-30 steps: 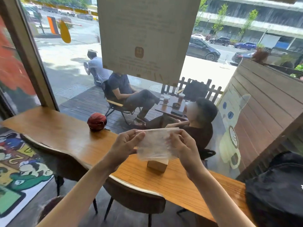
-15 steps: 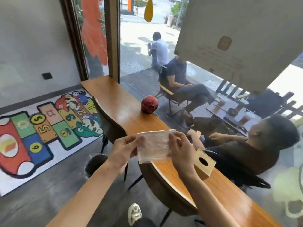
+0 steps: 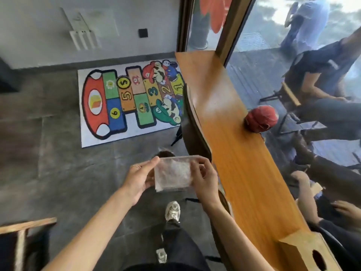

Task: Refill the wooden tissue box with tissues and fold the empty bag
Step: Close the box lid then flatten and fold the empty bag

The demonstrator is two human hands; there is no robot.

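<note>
A clear, folded plastic bag [image 3: 172, 174] is held flat between both hands, above the grey floor and left of the counter. My left hand [image 3: 139, 178] pinches its left edge with thumb on top. My right hand [image 3: 205, 178] grips its right edge. The wooden tissue box [image 3: 306, 251], with a round hole in its face, stands on the wooden counter [image 3: 240, 153] at the bottom right, well away from both hands. No tissues can be seen at the hole.
A red ball-like ornament [image 3: 260, 118] rests on the counter by the window. A dark chair back [image 3: 195, 130] curves along the counter's left edge. A colourful hopscotch mat [image 3: 129, 100] lies on the floor. People sit outside the glass. A wooden chair frame [image 3: 25, 225] is bottom left.
The view has swung left and down, from the window to the floor. The tissue box has slid to the bottom right corner. Both hands still hold the bag the same way.
</note>
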